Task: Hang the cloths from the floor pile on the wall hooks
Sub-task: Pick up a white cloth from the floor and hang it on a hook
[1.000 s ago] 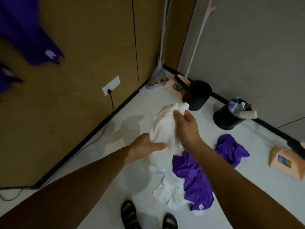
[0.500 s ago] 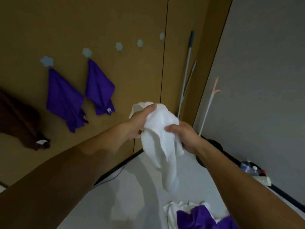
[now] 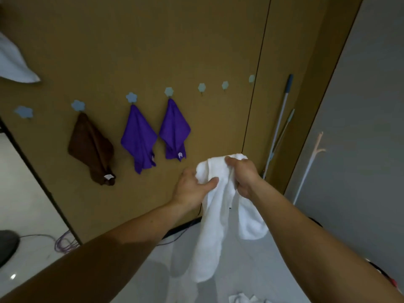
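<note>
White cloth (image 3: 215, 226) lifted off floor pile (image 3: 240, 299) in last second, now held up before wall (image 3: 131, 40). Left grip (image 3: 192, 186) and right grip (image 3: 244, 176) both closed round bunched top. Nearest free hook (image 3: 202, 87) above, right of purple cloth (image 3: 175, 127). Likely next: hang.

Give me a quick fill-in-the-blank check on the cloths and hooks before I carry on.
The left hand and right hand both grip a ___ cloth.
Exactly ___ purple cloths hang on the wall hooks.
The hanging cloth just left of them is ___.
Right of them, ___ bare hooks show.
Missing words: white, two, brown, three.
</note>
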The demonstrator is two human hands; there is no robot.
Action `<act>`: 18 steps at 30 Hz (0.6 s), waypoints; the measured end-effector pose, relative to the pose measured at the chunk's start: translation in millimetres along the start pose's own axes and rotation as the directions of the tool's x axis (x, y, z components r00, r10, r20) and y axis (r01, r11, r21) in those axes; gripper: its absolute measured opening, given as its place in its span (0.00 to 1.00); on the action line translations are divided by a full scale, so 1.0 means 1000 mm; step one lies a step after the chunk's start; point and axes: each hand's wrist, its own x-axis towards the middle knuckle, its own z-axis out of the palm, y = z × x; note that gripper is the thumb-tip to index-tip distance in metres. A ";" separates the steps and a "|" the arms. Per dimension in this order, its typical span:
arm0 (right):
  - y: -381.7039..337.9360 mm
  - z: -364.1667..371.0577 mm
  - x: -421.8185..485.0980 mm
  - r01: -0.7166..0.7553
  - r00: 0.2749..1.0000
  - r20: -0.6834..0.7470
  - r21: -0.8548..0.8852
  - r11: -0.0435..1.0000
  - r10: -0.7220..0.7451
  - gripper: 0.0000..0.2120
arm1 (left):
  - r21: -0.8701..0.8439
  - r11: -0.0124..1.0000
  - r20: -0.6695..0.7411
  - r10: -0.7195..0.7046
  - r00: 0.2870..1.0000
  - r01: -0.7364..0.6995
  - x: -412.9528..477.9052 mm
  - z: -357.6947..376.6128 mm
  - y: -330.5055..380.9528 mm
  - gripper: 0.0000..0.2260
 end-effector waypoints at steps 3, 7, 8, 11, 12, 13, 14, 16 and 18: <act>-0.004 0.009 -0.011 -0.028 0.994 0.110 0.072 0.997 0.020 0.10 | -0.279 0.957 0.241 -0.004 0.971 0.073 -0.007 -0.010 0.004 0.07; -0.007 0.009 -0.023 -0.074 0.970 0.232 -0.025 0.997 0.078 0.16 | -0.506 0.855 0.150 -0.040 0.988 0.111 -0.007 -0.050 0.017 0.07; -0.007 0.005 -0.023 -0.075 0.976 0.198 -0.083 0.994 0.090 0.18 | -0.526 0.843 0.101 -0.072 0.992 0.114 -0.005 -0.065 0.019 0.07; -0.009 -0.006 -0.021 -0.083 0.996 0.026 -0.197 0.977 0.090 0.20 | -0.566 0.813 -0.042 -0.191 0.981 0.134 0.006 -0.111 0.011 0.07; -0.010 -0.009 -0.020 -0.088 0.996 -0.023 -0.210 0.974 0.085 0.20 | -0.586 0.797 -0.075 -0.235 0.969 0.148 0.010 -0.127 0.004 0.08; -0.012 -0.011 -0.019 -0.088 0.995 -0.064 -0.209 0.974 0.076 0.19 | -0.591 0.791 -0.109 -0.275 0.955 0.161 0.014 -0.143 -0.003 0.08; -0.013 -0.011 -0.019 -0.082 0.994 -0.092 -0.201 0.976 0.065 0.16 | -0.580 0.796 -0.141 -0.307 0.941 0.173 0.018 -0.159 -0.011 0.10; -0.015 -0.006 -0.021 -0.076 0.992 -0.116 -0.161 0.984 0.058 0.12 | -0.540 0.814 -0.177 -0.358 0.917 0.214 0.023 -0.186 -0.024 0.15; -0.018 0.007 -0.024 -0.076 0.991 -0.116 -0.145 0.986 0.059 0.14 | -0.469 0.849 -0.209 -0.375 0.903 0.244 0.025 -0.208 -0.032 0.18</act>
